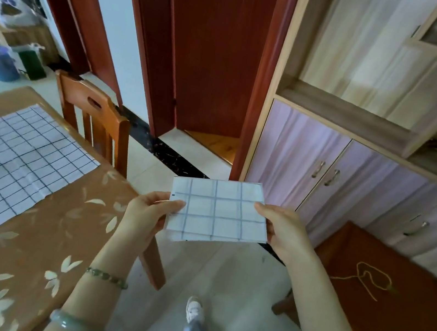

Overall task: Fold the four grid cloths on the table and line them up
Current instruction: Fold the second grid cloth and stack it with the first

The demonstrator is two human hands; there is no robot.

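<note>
Folded grid cloth (219, 211): white fabric with a dark blue-grey grid, folded into a compact rectangle several layers thick, roughly three squares by four visible on its upper face. It is held in the air, nearly flat and tilted slightly toward the viewer, between the left hand (147, 212) and the right hand (282, 234). The left thumb lies over its left edge; the right thumb lies over its right edge.

Unfolded grid cloth (9, 162): white fabric with a finer-looking black grid, spread flat and open, showing crease lines. It lies well to the left of the left hand, apart from both hands.
</note>
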